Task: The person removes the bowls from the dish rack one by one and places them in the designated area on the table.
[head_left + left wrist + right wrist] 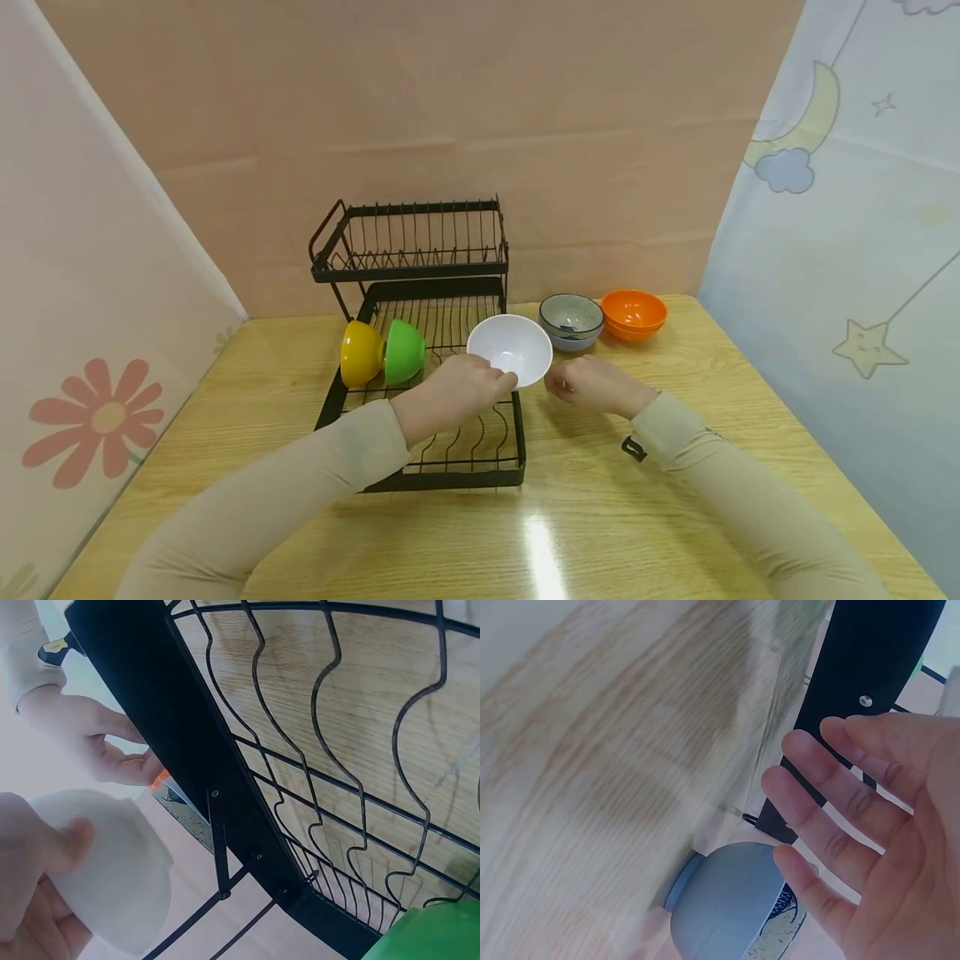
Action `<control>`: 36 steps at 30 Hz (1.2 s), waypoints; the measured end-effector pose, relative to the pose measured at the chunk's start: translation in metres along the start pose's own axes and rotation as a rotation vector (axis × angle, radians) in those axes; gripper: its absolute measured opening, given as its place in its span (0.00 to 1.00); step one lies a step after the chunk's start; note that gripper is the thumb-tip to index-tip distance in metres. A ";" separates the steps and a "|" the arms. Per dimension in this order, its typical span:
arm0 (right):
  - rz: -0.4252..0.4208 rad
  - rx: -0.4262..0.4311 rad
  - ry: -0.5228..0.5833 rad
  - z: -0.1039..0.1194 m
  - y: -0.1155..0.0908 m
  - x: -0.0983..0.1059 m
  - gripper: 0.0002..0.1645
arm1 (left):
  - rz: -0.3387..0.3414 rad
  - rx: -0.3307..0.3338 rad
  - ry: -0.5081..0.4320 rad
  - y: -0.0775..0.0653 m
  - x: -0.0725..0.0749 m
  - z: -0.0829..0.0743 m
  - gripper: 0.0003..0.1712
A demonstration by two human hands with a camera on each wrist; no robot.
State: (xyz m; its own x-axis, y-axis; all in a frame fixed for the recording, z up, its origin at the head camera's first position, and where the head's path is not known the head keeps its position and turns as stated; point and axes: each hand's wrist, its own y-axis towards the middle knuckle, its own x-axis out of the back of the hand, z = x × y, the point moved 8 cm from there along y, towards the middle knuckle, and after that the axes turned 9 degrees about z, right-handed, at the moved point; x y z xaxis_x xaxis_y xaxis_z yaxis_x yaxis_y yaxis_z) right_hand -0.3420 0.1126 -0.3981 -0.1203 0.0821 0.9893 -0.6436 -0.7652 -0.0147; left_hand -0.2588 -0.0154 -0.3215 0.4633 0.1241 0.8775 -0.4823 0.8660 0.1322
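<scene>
Beige sleeves (300,475) are extended, a white bowl (512,340) grasped by left-hand fingers (73,840) near the rack (465,479), right-hand fingers (829,836) relaxed to its right.

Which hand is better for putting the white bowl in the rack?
Probably the left hand: it grips the white bowl, close to the black rack. The right hand holds nothing and is out to the right of the rack.

On my feed, the white bowl (513,343) and orange bowls (633,312) look smooth and glossy (plastic, seemingly). The black rack (472,479) looks metal, the table (637,525) wood-grained.
</scene>
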 end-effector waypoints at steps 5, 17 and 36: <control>0.020 -0.033 -0.002 -0.002 0.002 -0.002 0.06 | 0.056 -0.036 -0.010 -0.001 -0.005 -0.001 0.08; -0.376 -0.094 -0.071 0.004 -0.014 0.049 0.03 | 0.073 -0.032 -0.055 -0.002 -0.009 0.001 0.06; -0.455 0.420 -0.177 0.064 -0.018 0.058 0.35 | 0.068 -0.029 -0.040 0.001 -0.009 0.000 0.05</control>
State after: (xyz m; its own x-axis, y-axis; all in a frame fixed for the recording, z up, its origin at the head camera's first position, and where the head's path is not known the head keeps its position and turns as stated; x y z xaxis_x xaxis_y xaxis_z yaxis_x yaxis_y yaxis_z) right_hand -0.2892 0.0903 -0.3308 0.2447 0.3780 0.8929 -0.2461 -0.8665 0.4343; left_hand -0.2638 -0.0157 -0.3289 0.3995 0.1639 0.9020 -0.4895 0.8701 0.0586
